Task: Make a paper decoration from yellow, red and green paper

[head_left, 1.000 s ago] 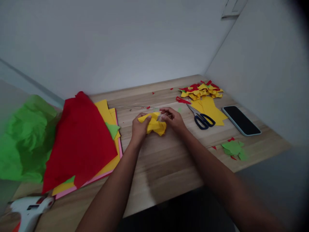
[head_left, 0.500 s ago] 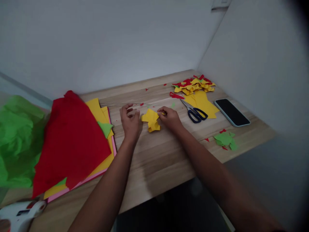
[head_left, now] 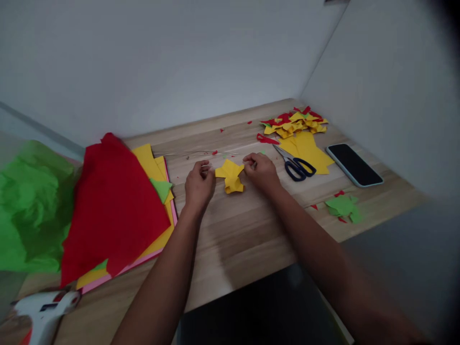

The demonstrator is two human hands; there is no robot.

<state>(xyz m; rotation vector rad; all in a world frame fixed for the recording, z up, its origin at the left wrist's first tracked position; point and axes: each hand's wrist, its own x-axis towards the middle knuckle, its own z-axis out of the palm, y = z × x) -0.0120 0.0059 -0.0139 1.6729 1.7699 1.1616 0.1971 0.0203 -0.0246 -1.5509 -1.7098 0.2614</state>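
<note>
A yellow paper flower with several folded petals sits between my hands over the wooden table. My left hand pinches the tip of its left petal between thumb and fingers. On the other side, my right hand has its fingertips closed on the right petal. The lower petals curl up and are free of both hands. Navy-handled scissors lie to the right of my right hand, their blades pointing toward the far side.
Red crepe paper covers yellow sheets at left, beside crumpled green paper. A white glue gun stands front left. At right are a phone, yellow strips, a pile of cut pieces and green scraps.
My left hand has closed in and taken hold of the flower's left petal, where it was open beside it before. The whole view has shifted slightly.
</note>
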